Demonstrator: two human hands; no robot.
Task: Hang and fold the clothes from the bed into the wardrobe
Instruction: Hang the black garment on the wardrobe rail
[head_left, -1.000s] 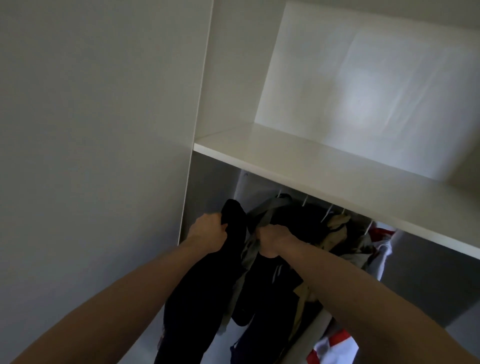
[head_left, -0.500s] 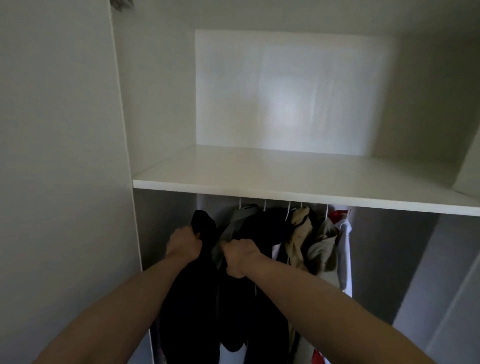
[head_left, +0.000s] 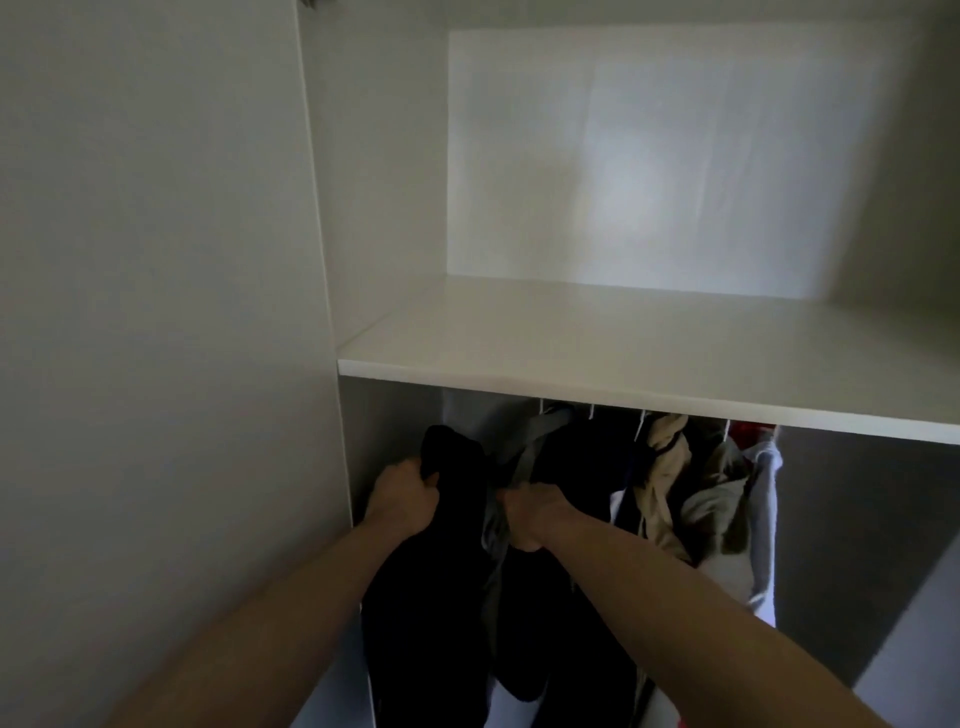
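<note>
Black garment (head_left: 447, 561) hangs limp under shelf (head_left: 623, 358), at 7 o'clock; left hand (head_left: 402, 499) clutches its top, right hand (head_left: 535, 512) grasps grey garment (head_left: 524, 462). Versus half-second earlier: grips unchanged, view nearer.

Both bare forearms reached up and forward from the near bottom edge, converging toward the middle. The left hand (head_left: 402, 499) was closed in a fist, knuckles up, its fingers curled round a fold of black cloth (head_left: 452, 467). The right hand (head_left: 535, 512), just to its right and slightly lower, was also fisted, fingers clenched on a grey strip of fabric (head_left: 522, 467). The two hands stood near each other, not touching.
</note>
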